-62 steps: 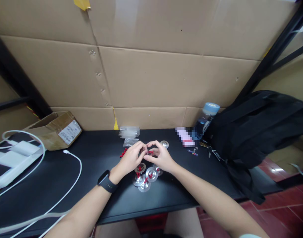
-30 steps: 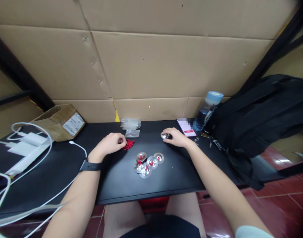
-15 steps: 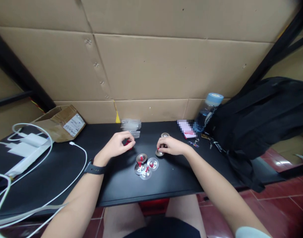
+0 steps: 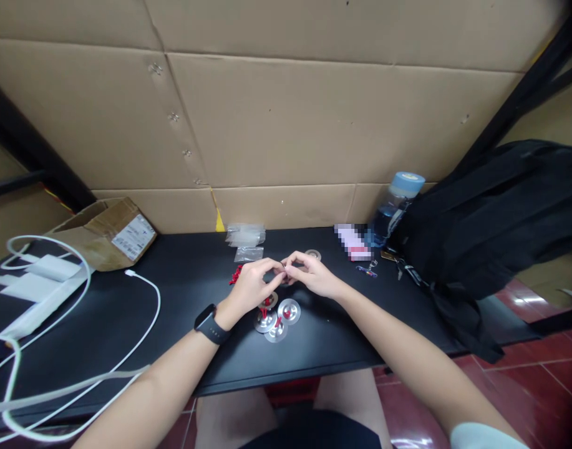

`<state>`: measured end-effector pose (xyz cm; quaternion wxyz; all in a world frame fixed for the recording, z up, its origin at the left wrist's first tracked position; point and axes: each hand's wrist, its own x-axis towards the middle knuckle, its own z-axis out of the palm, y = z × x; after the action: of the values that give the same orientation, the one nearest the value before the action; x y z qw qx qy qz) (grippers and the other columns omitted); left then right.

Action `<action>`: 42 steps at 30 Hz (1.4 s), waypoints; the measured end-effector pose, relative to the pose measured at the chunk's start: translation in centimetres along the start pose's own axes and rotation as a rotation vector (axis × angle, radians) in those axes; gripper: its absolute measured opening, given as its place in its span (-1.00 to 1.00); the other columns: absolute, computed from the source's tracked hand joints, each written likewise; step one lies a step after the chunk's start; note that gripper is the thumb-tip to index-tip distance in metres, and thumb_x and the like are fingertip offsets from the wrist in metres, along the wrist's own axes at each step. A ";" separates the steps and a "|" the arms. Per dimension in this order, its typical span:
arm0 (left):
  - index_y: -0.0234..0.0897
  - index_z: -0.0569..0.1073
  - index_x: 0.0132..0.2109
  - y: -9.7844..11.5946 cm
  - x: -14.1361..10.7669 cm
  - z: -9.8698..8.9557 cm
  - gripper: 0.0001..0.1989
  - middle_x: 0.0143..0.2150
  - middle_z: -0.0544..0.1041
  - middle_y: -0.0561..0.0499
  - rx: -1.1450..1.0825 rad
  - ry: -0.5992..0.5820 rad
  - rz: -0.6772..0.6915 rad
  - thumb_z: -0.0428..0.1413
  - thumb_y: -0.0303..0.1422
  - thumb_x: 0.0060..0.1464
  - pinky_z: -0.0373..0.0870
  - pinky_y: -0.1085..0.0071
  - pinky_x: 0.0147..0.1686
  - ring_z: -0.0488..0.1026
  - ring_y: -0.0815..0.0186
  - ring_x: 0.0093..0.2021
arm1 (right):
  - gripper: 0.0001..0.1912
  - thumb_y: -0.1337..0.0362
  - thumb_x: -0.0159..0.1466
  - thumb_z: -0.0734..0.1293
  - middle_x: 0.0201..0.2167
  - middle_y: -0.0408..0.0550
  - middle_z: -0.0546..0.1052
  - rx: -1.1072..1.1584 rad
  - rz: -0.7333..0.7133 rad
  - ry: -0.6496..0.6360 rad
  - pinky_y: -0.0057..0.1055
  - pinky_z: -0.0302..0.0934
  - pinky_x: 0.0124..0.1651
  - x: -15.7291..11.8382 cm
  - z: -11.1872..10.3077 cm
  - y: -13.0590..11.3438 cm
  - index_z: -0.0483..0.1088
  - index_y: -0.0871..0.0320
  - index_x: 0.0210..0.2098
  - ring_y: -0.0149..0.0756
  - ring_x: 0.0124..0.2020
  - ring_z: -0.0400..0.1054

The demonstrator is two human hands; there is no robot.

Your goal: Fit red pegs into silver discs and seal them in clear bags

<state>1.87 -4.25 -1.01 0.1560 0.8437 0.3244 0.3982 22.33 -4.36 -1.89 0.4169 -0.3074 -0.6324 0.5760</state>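
My left hand (image 4: 257, 280) and my right hand (image 4: 314, 273) meet above the table, thumbs and fingers pinched together at the tips. Between them a small metal finger cymbal (image 4: 291, 280) partly shows, mostly covered by my right fingers. What my left fingertips pinch is too small to make out. Just below lie several silver finger cymbals (image 4: 289, 311) with red cord loops, overlapping in a cluster. One more finger cymbal (image 4: 312, 254) lies behind my right hand. A bunch of red cords (image 4: 236, 274) sits beside my left hand, partly hidden by it.
Clear plastic bags (image 4: 246, 236) lie at the back. On the right are a phone (image 4: 353, 242), a keychain (image 4: 367, 269), a water bottle (image 4: 391, 209) and a black backpack (image 4: 496, 212). A cardboard box (image 4: 105, 234), white chargers (image 4: 42, 274) and cables occupy the left.
My left hand has moved right, away from the red cords, to meet my right hand. My right hand has lifted a finger cymbal off the table and come left with it.
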 end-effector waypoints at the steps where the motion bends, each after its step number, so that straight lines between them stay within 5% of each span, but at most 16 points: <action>1: -0.24 0.53 -0.27 0.1 0.0 -0.1 -0.93 -0.32 0.62 0.03 -0.006 0.008 -0.004 0.18 -0.40 0.21 0.42 0.42 -0.24 0.55 0.32 -0.32 | -0.62 -0.02 0.24 0.47 -0.07 -0.04 0.51 0.008 -0.007 -0.009 -0.35 0.47 -0.16 0.0 0.1 0.0 0.34 0.13 -0.25 -0.34 -0.23 0.52; 5: -0.24 0.54 -0.34 0.0 0.4 -1.9 -0.96 -0.38 0.62 0.06 -0.001 -0.009 -0.029 0.21 -0.46 0.05 0.42 0.46 -0.29 0.54 0.34 -0.38 | -0.66 0.08 0.20 0.51 -0.08 -0.03 0.55 -0.143 -0.086 0.021 -0.35 0.41 -0.12 -0.1 0.1 -0.6 0.35 0.11 -0.21 -0.31 -0.19 0.50; 10: -0.24 0.56 -0.29 -2.9 0.3 -7.1 -0.94 -0.39 0.64 0.07 0.086 -0.110 -0.144 0.22 -0.36 0.09 0.43 0.47 -0.29 0.56 0.35 -0.38 | -0.83 0.25 0.23 0.44 -0.13 -0.07 0.60 -0.752 -0.218 0.291 -0.35 0.32 -0.10 -0.1 -3.4 -1.1 0.41 0.08 -0.21 -0.28 -0.18 0.48; 15: -0.22 0.52 -0.09 -5.8 -0.7 -10.1 -0.76 -0.35 0.67 0.08 0.067 -0.249 -0.311 0.24 -0.27 0.09 0.47 0.44 -0.27 0.59 0.32 -0.38 | -0.77 0.22 0.16 0.50 -0.30 -0.12 0.60 -1.003 -0.027 0.440 -0.37 0.27 -0.21 0.1 -7.9 0.6 0.44 0.07 -0.21 -0.24 -0.29 0.47; 19: -0.22 0.55 -0.15 -6.4 -0.9 -9.8 -0.78 -0.35 0.67 0.05 0.053 -0.316 -0.344 0.25 -0.24 0.08 0.48 0.40 -0.22 0.60 0.29 -0.36 | -0.76 0.17 0.12 0.54 -0.35 -0.15 0.61 -0.970 0.056 0.369 -0.40 0.26 -0.23 0.4 -8.8 1.8 0.50 0.06 -0.27 -0.26 -0.31 0.49; 26: -0.28 0.60 -0.21 -4.6 -0.6 -8.1 -0.80 -0.31 0.64 -0.02 0.058 -0.142 -0.213 0.23 -0.24 0.10 0.39 0.47 -0.35 0.50 0.34 -0.37 | -0.76 0.14 0.16 0.52 -0.22 -0.09 0.62 -1.028 0.011 0.281 -0.35 0.28 -0.12 0.3 -8.2 1.9 0.55 0.06 -0.20 -0.24 -0.22 0.48; 31: -0.24 0.66 -0.24 -2.4 -0.2 -5.9 -0.84 -0.35 0.62 -0.01 -0.094 -0.515 -0.100 0.33 -0.28 0.01 0.40 0.49 -0.37 0.49 0.34 -0.39 | -0.87 0.19 0.28 0.42 -0.15 0.00 0.57 -1.107 -0.045 0.300 -0.26 0.28 0.01 0.2 -7.2 1.3 0.53 0.10 -0.22 -0.19 -0.10 0.42; 36: -0.20 0.67 -0.23 -1.6 0.0 -4.4 -0.88 -0.27 0.63 -0.05 -0.117 -0.647 -0.012 0.25 -0.30 0.18 0.43 0.47 -0.24 0.56 0.32 -0.30 | -0.86 0.27 0.30 0.39 -0.03 0.02 0.52 -1.114 -0.169 0.282 -0.18 0.28 0.09 0.0 -6.1 0.4 0.50 0.10 -0.13 -0.13 0.01 0.36; 39: -0.21 0.63 -0.27 -1.4 0.2 -4.0 -0.85 -0.27 0.62 -0.03 0.020 -0.592 -0.029 0.18 -0.32 0.25 0.40 0.45 -0.23 0.55 0.30 -0.28 | -0.88 0.28 0.32 0.37 0.00 0.04 0.51 -1.056 -0.283 0.213 -0.14 0.26 0.16 -0.3 -5.1 -0.2 0.49 0.10 -0.14 -0.12 0.05 0.36; 42: -0.22 0.56 -0.26 -1.0 0.4 -3.7 -0.81 -0.27 0.61 0.00 0.105 -0.406 -0.058 0.11 -0.30 0.31 0.38 0.42 -0.22 0.53 0.29 -0.26 | -0.76 0.20 0.31 0.41 0.00 0.02 0.52 -0.893 -0.337 0.096 -0.17 0.30 0.12 -0.4 -3.3 -0.9 0.47 0.07 -0.04 -0.15 0.02 0.40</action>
<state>-1.28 -3.22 1.02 0.1852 0.9039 0.3308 0.1980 25.49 -3.30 -1.16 0.3605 -0.3757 -0.8391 0.1576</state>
